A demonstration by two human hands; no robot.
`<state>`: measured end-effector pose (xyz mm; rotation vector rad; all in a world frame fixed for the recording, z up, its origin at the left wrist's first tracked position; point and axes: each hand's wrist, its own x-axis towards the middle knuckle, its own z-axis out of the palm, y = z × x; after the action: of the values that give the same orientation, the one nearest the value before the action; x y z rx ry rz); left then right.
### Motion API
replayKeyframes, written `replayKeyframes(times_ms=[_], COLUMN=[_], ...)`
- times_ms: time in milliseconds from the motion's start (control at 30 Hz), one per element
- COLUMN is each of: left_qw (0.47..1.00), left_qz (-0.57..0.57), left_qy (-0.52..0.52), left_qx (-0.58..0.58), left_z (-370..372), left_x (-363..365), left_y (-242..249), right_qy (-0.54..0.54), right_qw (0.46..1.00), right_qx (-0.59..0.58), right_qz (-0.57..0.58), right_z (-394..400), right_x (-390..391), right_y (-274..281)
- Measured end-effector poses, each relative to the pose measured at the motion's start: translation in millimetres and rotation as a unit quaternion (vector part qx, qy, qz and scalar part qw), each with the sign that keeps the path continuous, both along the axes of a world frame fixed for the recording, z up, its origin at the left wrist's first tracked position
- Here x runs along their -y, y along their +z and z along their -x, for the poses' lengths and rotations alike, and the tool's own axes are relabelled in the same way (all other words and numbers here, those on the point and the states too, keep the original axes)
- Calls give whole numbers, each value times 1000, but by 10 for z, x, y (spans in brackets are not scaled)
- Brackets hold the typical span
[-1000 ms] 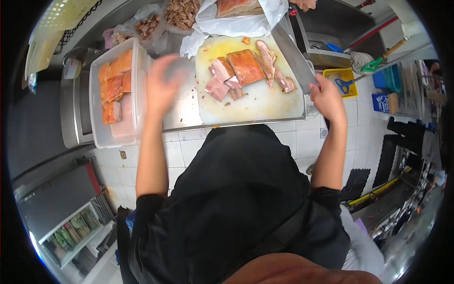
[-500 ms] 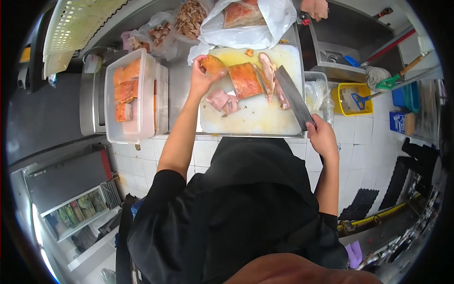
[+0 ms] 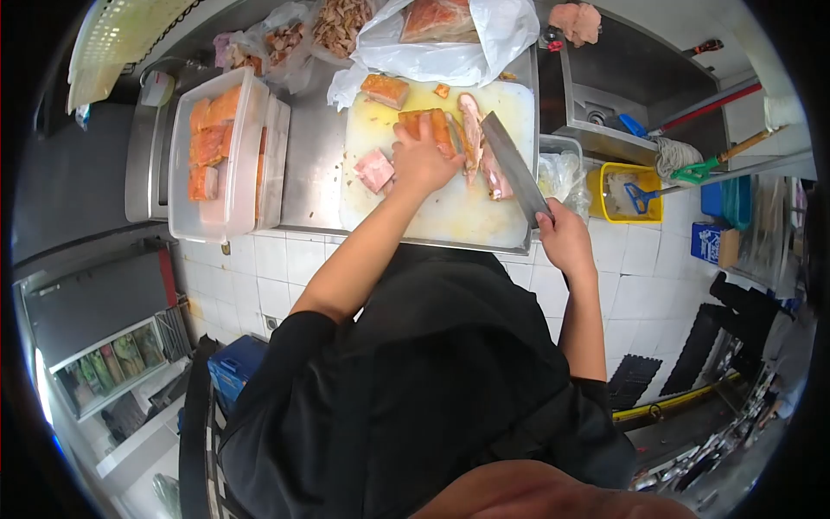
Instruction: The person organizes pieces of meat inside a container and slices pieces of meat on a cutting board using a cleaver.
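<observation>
A: How do the fingers stand?

B: Left hand [image 3: 424,164]: fingers spread over the meat block [image 3: 439,127], thumb apart; whether they grip or merely press, cannot tell. Right hand [image 3: 566,235]: clenched round the handle of the cleaver [image 3: 512,160], by the near right corner of the cutting board [image 3: 432,221].

A: What surrounds the block?

B: Two meat strips [image 3: 469,143] lie between it and the blade. Pale meat pieces [image 3: 373,170] sit toward the board's left edge; a skin-topped piece [image 3: 385,90] occupies the far left corner. Beyond the far edge: a white bag [image 3: 424,56]. Well past the left edge: a plastic tub [image 3: 239,195] of meat.

A: How is the block best steadied?

B: In my judgement, with even downward pressure, fingertips curled back and thumb tucked behind them. The skin may be slippery; the blade should stay clear while the hand settles.
</observation>
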<state>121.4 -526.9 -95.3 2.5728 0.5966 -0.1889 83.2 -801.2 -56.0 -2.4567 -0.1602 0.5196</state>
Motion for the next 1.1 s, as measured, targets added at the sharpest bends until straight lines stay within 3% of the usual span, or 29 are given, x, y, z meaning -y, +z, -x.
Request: replayKeyframes(times_ms=[67, 167, 267, 400, 433, 467, 533, 600, 733, 800, 833, 900, 967, 1033, 1067, 1100], left_qw=[995, 995, 993, 992, 927, 791, 601, 478, 460, 591, 589, 748, 860, 932, 931, 960], left_qz=[-68, 15, 10, 78, 333, 562, 776, 859, 853, 756, 755, 616, 418, 259, 266, 149], left_qy=[-11, 23, 58, 96, 166, 221, 138, 107, 90, 134, 139, 52, -26, -68, -58, -119], left_qx=[-77, -95, -104, -13, 47, 102, 136, 150, 228, 246, 252, 242, 291, 244, 242, 203], left_z=[-86, -190, -218, -86, 14, 131, 437, 808, 1236, 1384, 1423, 1476, 1436, 1395, 1328, 1243], left_x=[80, -60, -144, -434, -574, -744, -1203, -1356, -1523, -1641, -1679, -1766, -1760, -1634, -1579, -1533], left_y=[63, 124, 106, 43, 4, -53, -262, 17, 462, 529, 550, 591, 511, 450, 340, 193], right_qy=[7, 0, -40, -51, -53, -54, -22, 37, 253, 298, 311, 333, 241, 211, 198, 191], right_qw=[1000, 1000, 998, 998, 998, 998, 998, 998, 966, 954, 950, 942, 969, 976, 978, 978], right_qx=[0, 9, -11, -9, -5, -3, -43, -46, -42, -30, -35, -39, -26, -9, -4, 9], right_qz=[5, -6, -37, -38, -44, -46, -28, -18, -25, -31, -14, 6, 39, 56, 63, 80], right_z=[26, 52, 78, 113, 130, 137, 142, 155, 195, 216, 202, 191, 156, 124, 124, 143], right_x=[-15, -15, -2, 60, 62, 42, -3, -195, -969, -1423, -1627, -1810, -1837, -1747, -1690, -1657], right_y=[7, 29, -7, 11, 12, 35, 95, 108, -225, -385, -454, -464, -428, -456, -443, -330])
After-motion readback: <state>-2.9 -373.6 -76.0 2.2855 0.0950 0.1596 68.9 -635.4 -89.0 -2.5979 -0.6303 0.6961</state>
